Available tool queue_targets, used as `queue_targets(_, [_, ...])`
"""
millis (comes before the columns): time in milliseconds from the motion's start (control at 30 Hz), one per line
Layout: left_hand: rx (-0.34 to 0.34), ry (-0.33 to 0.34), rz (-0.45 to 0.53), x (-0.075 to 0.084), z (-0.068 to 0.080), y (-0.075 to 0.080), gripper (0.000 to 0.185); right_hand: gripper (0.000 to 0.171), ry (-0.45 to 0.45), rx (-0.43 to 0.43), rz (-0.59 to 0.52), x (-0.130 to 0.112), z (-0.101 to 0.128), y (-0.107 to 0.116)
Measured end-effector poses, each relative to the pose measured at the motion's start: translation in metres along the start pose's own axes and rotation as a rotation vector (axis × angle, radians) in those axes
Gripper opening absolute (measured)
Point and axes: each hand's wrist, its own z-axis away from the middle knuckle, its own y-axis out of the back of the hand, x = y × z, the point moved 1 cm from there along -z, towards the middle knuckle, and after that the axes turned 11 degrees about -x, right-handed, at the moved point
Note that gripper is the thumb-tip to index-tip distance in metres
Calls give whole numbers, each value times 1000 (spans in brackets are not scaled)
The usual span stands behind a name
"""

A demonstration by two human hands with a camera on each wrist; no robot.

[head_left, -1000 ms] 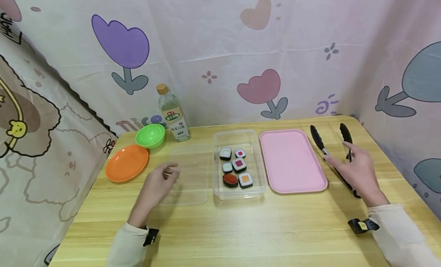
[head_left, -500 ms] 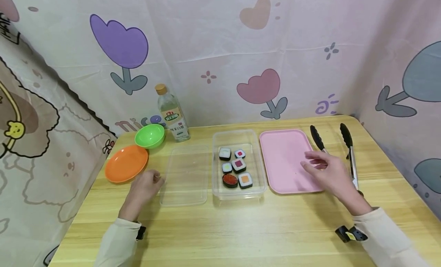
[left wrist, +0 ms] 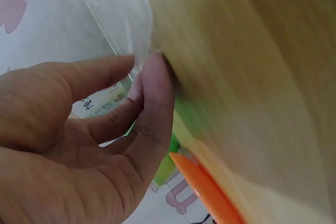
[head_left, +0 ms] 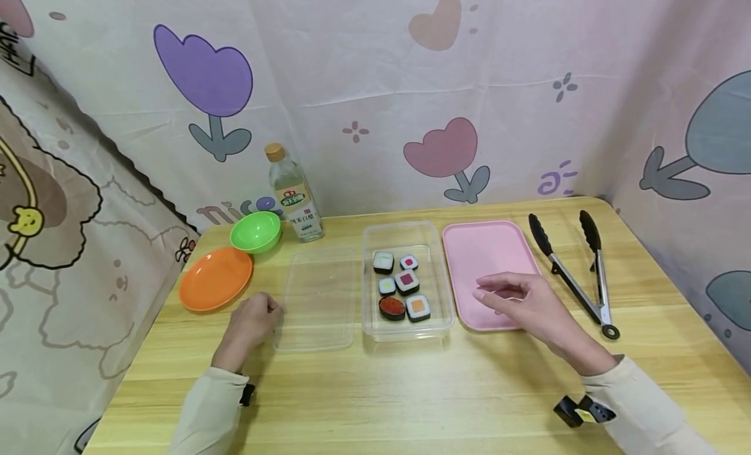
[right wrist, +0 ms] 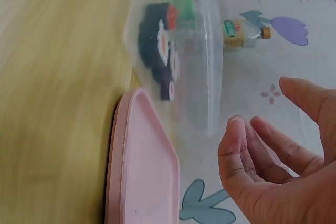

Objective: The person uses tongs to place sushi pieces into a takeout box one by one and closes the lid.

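Observation:
My left hand [head_left: 252, 324] is at the left edge of a clear plastic lid [head_left: 319, 298] lying on the table. In the left wrist view, thumb and fingertips pinch the edge of the lid [left wrist: 123, 14]. My right hand [head_left: 530, 308] hovers over the front of a pink tray [head_left: 489, 259], fingers loosely bent with a gap to the thumb and nothing held. Between lid and tray stands a clear plastic container [head_left: 440, 246] holding several sushi pieces [head_left: 407, 281]. In the right wrist view the hand [right wrist: 283, 156] is apart from the container [right wrist: 202, 93].
Kitchen tongs [head_left: 577, 285] with black tips lie spread on the right side of the wooden table [head_left: 411, 403]. At the back left are an orange plate [head_left: 216, 279], a green bowl [head_left: 255, 232] and a bottle [head_left: 298, 197] with an orange cap. A patterned cloth [head_left: 352, 64] hangs behind.
My right hand has moved left from above the tongs to over the pink tray. My left hand has drawn back from over the lid to its left edge, its fingers closing there.

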Motion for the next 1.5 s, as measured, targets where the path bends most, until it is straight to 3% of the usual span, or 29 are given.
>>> queue_targets(133, [-6, -1, 39, -1, 2, 0, 21, 47, -14, -61, -119, -2, 0, -4])
queue_targets(200, [-13, -12, 105, -1, 3, 0, 20, 47, -17, -82, -168, -3, -1, -5])
queue_targets(400, [-58, -111, 510, 1, 7, 4, 18, 50, -61, -141, -306, -8, -2, -6])
queue_targets(500, [-54, -123, 639, 3, 9, 7, 18, 50, -87, -169, -388, -10, -3, -6])
queue_targets(733, [5, -142, 770, 5, 17, 17, 23, 49, -76, -229, -575, -12, -8, -6])
queue_targets(1067, [51, -254, 975, 23, 38, 30, 19, 66, -40, -324, -676, -17, -16, -8])
queue_targets(1267, [52, -305, 1014, 44, 42, 28, 15, 69, -37, -373, -755, -21, -24, -10])
queue_targets(1500, [42, -347, 1049, 77, 38, 20, 17, 64, -49, -377, -718, -23, -36, -17])
